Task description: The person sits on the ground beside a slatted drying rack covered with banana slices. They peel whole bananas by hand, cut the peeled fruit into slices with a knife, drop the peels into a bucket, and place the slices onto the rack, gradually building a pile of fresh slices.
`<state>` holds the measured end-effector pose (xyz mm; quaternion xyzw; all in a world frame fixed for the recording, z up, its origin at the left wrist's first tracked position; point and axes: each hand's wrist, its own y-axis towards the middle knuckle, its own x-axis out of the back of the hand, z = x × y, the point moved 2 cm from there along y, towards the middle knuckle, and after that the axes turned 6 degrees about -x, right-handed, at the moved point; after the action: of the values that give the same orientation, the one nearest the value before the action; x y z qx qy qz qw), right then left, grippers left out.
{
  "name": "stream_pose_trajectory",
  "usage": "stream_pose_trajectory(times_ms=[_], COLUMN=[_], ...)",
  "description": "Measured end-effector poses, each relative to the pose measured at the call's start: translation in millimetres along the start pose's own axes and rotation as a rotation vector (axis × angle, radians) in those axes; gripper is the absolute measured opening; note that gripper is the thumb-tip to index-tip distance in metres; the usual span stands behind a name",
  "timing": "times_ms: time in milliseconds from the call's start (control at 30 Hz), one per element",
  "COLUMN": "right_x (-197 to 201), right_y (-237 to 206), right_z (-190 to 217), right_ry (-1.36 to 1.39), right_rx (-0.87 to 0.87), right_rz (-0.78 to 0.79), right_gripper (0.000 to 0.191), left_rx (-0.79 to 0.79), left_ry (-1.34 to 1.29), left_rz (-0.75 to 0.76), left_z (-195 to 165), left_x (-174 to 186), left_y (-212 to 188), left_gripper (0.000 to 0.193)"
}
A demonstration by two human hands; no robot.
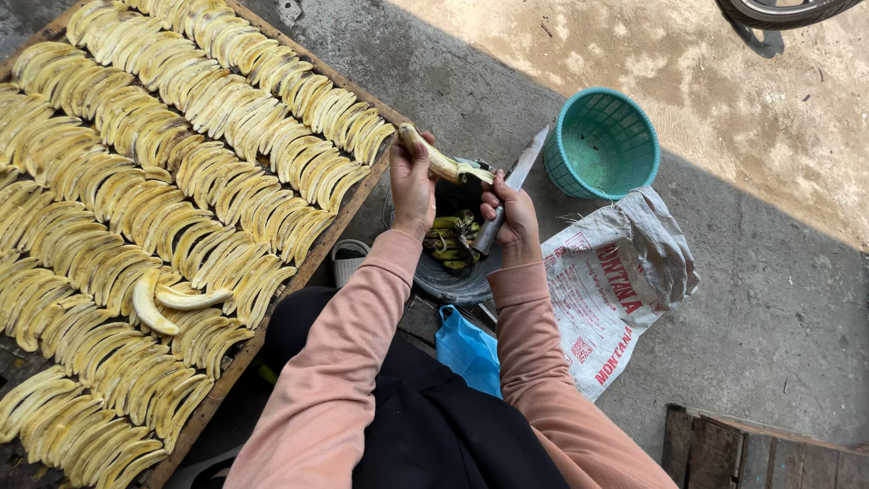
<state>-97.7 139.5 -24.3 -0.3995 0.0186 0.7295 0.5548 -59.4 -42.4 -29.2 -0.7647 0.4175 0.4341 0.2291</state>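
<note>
Left hand: my left hand [413, 186] is closed around a banana [434, 156], thumb and fingers wrapped on its lower end, raised over the basin.
Banana: part-peeled, pale flesh showing, tilted from upper left down to the right; its far tip reaches toward my right hand and ends in a flap of yellow-green peel.
Right hand: my right hand [513, 213] is clenched on the handle of a knife [516, 186], thumb up near the banana's tip.
Knife: long grey blade, pointing up and to the right, away from me, its tip near the teal basket.
Basin: a dark round basin [457, 281] sits on the ground directly under both hands; green and yellow banana peels [450, 237] lie heaped inside it.
Sleeves: pink sleeves on both my arms, dark cloth across my lap.
Blue bag: a blue plastic bag [466, 349] lies between my forearms, just below the basin.
Sack: a white woven sack [615, 281] with red print lies crumpled to the right of my right arm.
Basket: a teal plastic basket [602, 145] stands on the concrete beyond the sack.
Tray: a wooden tray [317, 258] to my left holds rows of peeled banana halves [172, 195], laid close side by side; two loose pieces lie across the rows.
</note>
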Motion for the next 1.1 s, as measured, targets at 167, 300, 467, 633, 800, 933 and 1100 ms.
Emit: stream_pose_trajectory(times_ms=[167,300,467,633,800,933,1100], right_x=[37,5,-77,-117,-75,-14,33], right_y=[-22,-30,-30,-30,-6,1,-10], right_z=[-14,-4,33,29,3,-9,-14], right_ry=[-0.599,-0.8,-0.93,-1.268,-0.733,-0.071,-0.112], right_rx=[0.091,0.364,0.575,1.01,0.514,0.136,0.258], right_rz=[-0.333,-0.228,-0.098,-0.221,-0.105,-0.034,-0.264], right_gripper=[0.049,0.061,0.038,0.011,0.012,0.008,0.014], left_rx=[0.073,0.224,0.214,0.101,0.191,0.263,0.11], left_ry=[0.056,0.191,0.369,0.655,0.451,-0.177,-0.268], left_rz=[-0.144,0.059,0.258,0.276,0.166,-0.356,-0.708], left_z=[-15,-3,22,18,24,17,-6], left_x=[21,13,-9,-13,-5,15,43], left_y=[19,2,-13,-15,-14,4,23], left_gripper=[0.036,0.044,0.039,0.032,0.024,0.028,0.023])
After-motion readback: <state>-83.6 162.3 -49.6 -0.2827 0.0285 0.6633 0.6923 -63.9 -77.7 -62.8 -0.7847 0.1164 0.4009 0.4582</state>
